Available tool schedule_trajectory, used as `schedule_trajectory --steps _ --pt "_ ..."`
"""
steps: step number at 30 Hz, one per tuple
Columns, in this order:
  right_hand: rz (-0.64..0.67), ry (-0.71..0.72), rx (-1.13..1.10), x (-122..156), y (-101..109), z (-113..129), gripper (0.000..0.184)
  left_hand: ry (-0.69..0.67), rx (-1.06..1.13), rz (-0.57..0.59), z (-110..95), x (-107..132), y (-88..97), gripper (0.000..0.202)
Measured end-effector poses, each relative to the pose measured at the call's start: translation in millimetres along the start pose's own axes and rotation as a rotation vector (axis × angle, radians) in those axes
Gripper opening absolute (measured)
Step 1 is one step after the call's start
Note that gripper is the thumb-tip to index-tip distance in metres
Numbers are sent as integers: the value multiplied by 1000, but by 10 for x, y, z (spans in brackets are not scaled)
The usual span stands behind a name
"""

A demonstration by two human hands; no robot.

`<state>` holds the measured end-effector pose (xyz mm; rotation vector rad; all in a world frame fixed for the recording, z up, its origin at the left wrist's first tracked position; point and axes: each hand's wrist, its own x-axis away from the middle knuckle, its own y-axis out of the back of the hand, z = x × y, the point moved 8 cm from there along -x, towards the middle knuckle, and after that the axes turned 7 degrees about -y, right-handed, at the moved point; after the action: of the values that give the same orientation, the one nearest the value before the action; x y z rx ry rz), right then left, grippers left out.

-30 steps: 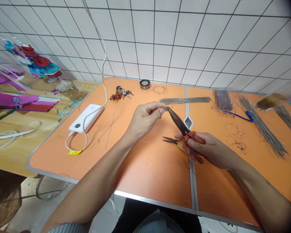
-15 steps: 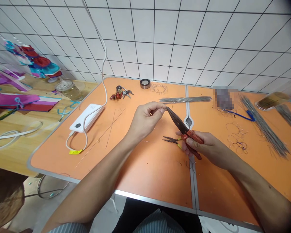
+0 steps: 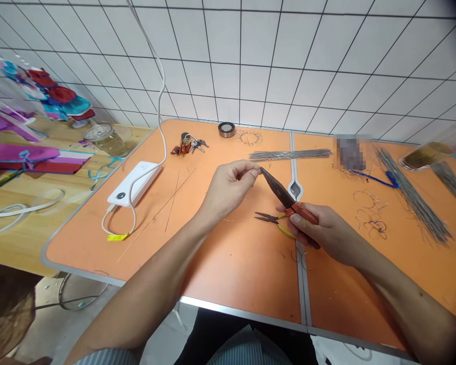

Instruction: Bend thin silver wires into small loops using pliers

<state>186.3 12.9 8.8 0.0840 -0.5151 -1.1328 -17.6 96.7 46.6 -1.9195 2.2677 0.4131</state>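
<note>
The red-handled long-nose pliers (image 3: 285, 196) sit differently in the right hand (image 3: 327, 230) than in the earlier frames: their handles, which splayed out below the hand a second ago, are now drawn in, one lying along the fingers and the other mostly hidden behind them. The right hand is closed firmly around those handles, with the dark nose angled up and away toward the left hand (image 3: 228, 186). The left hand stays at the tip of the nose, its thumb and forefinger (image 3: 255, 172) pinched almost shut; whether they hold a thin wire there is too small to tell. The nose itself looks closed. Just below the long-nose pliers, a smaller pair of yellow-handled pliers (image 3: 269, 218) lies on the orange table (image 3: 243, 274), and more of its yellow grip shows now that the right hand has moved off it. Beyond the long-nose pliers lies a straight bundle of steel wires (image 3: 291, 155). Farther right are loose wire loops (image 3: 370, 223) and a second wire bundle (image 3: 414, 197), and farther left are a white power bank (image 3: 134, 183) and a bunch of keys (image 3: 186, 145). The view has also tipped slightly upward, showing more of the tiled wall (image 3: 251, 66).
</note>
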Motion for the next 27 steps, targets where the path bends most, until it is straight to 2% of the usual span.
schedule_trajectory --steps 4,8,11,15,21,27 --pt "-93 -30 59 -26 28 -20 38 53 27 58 27 16 -59 16" --pt "-192 -84 187 -74 75 -142 27 28 -16 50 15 27 -73 16" --pt "-268 -115 316 -86 137 -193 29 -20 -82 19 -5 28 -64 16" --pt "-302 -96 431 -85 167 -146 32 -69 -122 6 -11 23 -70 16" --pt "-341 -1 481 -102 164 -55 37 -99 -185 -12 0 28 -58 15" --pt "-401 35 544 -126 213 -74 35 -138 -248 -15 11 39 -58 13"
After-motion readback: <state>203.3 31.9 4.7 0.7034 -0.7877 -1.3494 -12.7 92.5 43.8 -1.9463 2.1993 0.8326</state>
